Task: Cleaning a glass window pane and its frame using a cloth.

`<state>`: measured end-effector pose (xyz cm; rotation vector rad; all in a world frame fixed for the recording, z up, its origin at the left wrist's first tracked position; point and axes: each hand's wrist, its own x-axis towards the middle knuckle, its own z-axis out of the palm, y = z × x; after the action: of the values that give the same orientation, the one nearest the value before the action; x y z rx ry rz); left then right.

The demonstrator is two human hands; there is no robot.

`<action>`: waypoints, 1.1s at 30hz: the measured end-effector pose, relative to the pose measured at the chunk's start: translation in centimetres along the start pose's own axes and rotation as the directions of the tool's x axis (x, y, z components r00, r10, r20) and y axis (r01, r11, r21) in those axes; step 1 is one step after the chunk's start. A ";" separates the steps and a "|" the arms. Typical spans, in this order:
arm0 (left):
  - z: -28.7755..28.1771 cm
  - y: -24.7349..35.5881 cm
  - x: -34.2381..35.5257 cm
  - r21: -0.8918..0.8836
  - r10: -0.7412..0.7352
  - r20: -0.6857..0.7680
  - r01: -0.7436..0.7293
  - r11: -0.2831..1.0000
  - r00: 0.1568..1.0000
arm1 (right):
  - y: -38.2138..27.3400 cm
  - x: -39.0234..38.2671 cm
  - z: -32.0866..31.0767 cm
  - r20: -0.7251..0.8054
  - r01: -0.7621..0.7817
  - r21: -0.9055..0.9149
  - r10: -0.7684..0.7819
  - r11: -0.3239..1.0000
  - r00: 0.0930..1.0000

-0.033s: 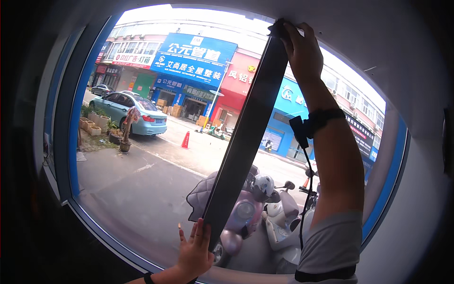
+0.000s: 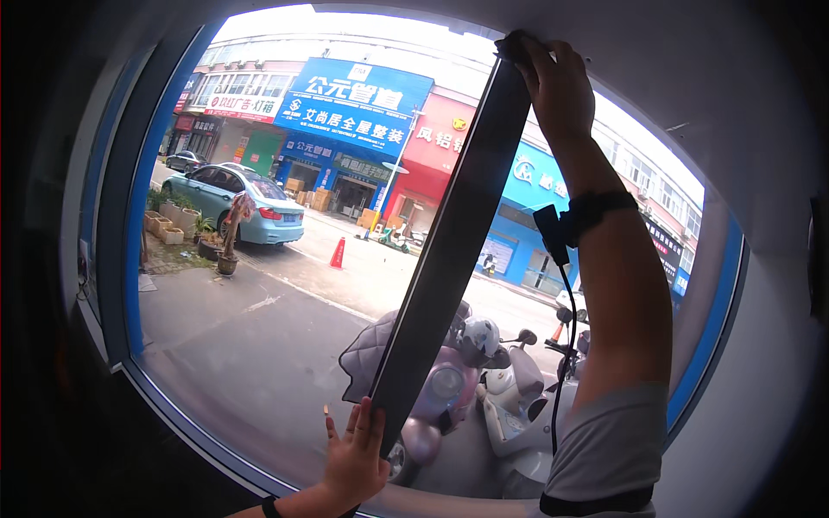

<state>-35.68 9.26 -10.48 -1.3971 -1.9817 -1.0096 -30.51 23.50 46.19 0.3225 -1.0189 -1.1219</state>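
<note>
A dark upright window post (image 2: pixel 458 233) leans across the middle of the view, set against a large glass pane. High up at its top end, my right hand (image 2: pixel 560 86) is closed on a crumpled dark cloth (image 2: pixel 515 47), pressed to the post. Part of the cloth is hidden behind the fingers. My left hand (image 2: pixel 356 457) rests low down with its fingers stretched upward, fingertips against the post's left edge and the glass. Nothing is held in it.
A black strap with a small device (image 2: pixel 553 235) and a dangling cable (image 2: pixel 563 345) sits on my right forearm. The blue-edged window frame (image 2: pixel 138 285) surrounds the pane. Outside stand scooters (image 2: pixel 449 380), a pale blue car (image 2: pixel 242 203), a red cone (image 2: pixel 338 253) and shopfronts.
My right hand, the cloth and the forearm have shifted slightly to the right at the top of the post. My left hand has stayed in place.
</note>
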 end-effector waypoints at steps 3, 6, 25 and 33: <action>0.1 -0.2 -0.2 -0.008 -0.023 0.027 0.023 1.000 0.999 | 0.4 1.3 1.1 0.156 0.078 -0.145 -0.055 0.986 0.986; 0.1 -0.5 -0.2 -0.022 -0.027 0.037 0.028 0.999 0.999 | -0.3 1.2 3.7 0.198 0.036 -0.059 -0.023 0.998 0.980; -4.5 -1.4 -1.3 -0.260 -0.038 -0.161 -0.005 0.965 0.986 | -21.5 -18.1 -19.8 0.579 0.106 0.658 -0.591 0.746 0.562; -6.0 -2.4 -3.2 -0.188 -0.077 -0.295 0.021 0.982 0.953 | -9.9 -8.2 -7.6 0.404 0.054 0.491 -0.282 0.869 0.870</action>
<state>-36.92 2.17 -10.03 -1.2044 -1.7414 -1.3691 -30.75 24.17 31.22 0.5566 -1.7310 -1.1299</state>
